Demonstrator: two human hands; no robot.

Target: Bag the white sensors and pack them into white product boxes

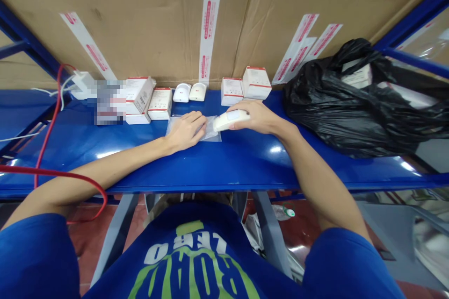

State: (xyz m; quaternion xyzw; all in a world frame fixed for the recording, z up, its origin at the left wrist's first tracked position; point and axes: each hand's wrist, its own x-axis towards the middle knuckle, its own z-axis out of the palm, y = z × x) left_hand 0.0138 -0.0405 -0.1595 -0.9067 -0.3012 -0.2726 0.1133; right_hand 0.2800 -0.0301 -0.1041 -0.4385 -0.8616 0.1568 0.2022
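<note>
My right hand (257,116) is wrapped round a white motion detector (224,120), a rounded plastic housing with a pale panel on its side. The detector's left end meets the mouth of a clear plastic bag (212,136) lying on the blue shelf; I cannot tell how far inside it is. My left hand (187,131) rests on the bag with its fingers curled, gripping it near the opening. Just behind my left hand, a white domed detector (182,93) and a cream one (198,92) stand side by side.
Small white boxes (160,103) with red edges stand at left, beside a blurred patch. Two more boxes (257,83) stand behind my right hand. A black plastic bag (326,103) fills the right end. A red cable (52,121) loops over the left side. Cardboard (147,18) walls the back.
</note>
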